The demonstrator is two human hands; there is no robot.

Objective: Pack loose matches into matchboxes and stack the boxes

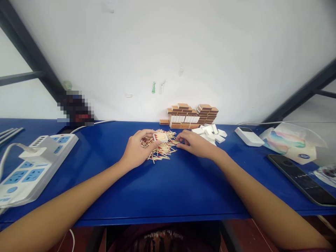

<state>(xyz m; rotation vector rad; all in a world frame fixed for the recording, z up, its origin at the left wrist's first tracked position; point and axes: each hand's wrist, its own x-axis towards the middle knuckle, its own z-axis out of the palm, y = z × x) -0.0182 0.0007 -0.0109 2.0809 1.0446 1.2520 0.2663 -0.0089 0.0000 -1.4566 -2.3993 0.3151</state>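
My left hand (138, 147) grips a small white matchbox tray (163, 138) between thumb and fingers. Matches with red heads lie lengthwise inside it. Under and around the tray spreads a loose heap of matches (164, 153) on the blue table. At the heap's right edge is my right hand (193, 142), its fingers curled in at the matches; whatever lies between the fingertips is too small to make out. Just behind that hand lie several white matchbox trays (210, 132) in a jumble. Brown matchboxes (183, 117) are stacked against the wall, some with white sides showing.
On the blue table (168, 196), a white power strip (39, 168) with a plugged-in adapter stands at left. Toward the right are a white device with a dark screen (249, 136), a tissue pack (291, 143) and a black phone (301, 178). A white wall rises behind.
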